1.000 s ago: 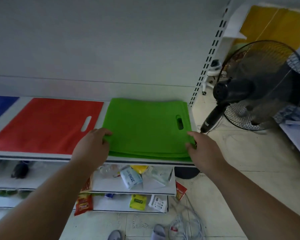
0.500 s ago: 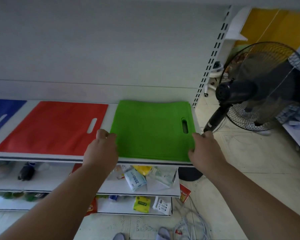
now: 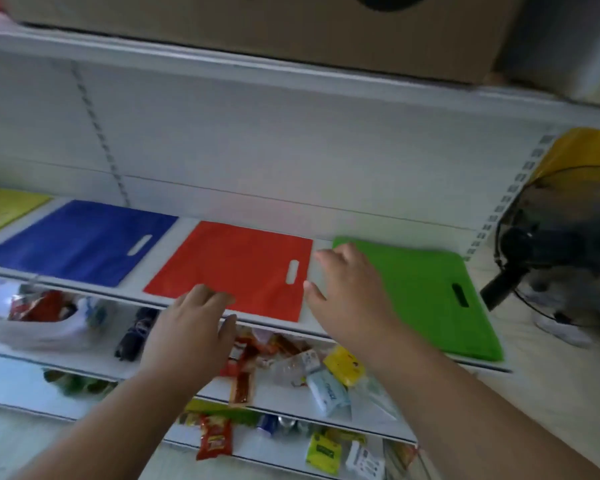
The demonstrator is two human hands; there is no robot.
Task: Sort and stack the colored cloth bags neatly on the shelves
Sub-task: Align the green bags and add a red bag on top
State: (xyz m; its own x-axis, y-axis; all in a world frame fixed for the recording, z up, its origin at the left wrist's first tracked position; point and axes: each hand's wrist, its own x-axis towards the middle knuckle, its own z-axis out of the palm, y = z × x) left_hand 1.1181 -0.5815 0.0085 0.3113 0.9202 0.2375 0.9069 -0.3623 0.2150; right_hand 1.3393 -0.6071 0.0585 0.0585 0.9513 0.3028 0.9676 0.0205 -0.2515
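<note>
Head view: two spread, empty hands, left (image 3: 191,327) and right (image 3: 352,292), flank one red bag (image 3: 236,265).

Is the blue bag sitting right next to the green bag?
No, the red bag lies between the blue bag and the green bag on the shelf.

Yellow bag (image 3: 4,209) cut off at left edge; lower-shelf packets (image 3: 326,379) blurred

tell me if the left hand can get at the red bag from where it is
Probably yes. The left hand is open at the shelf's front lip, its fingertips by the red bag's near edge, and nothing lies between them.
</note>
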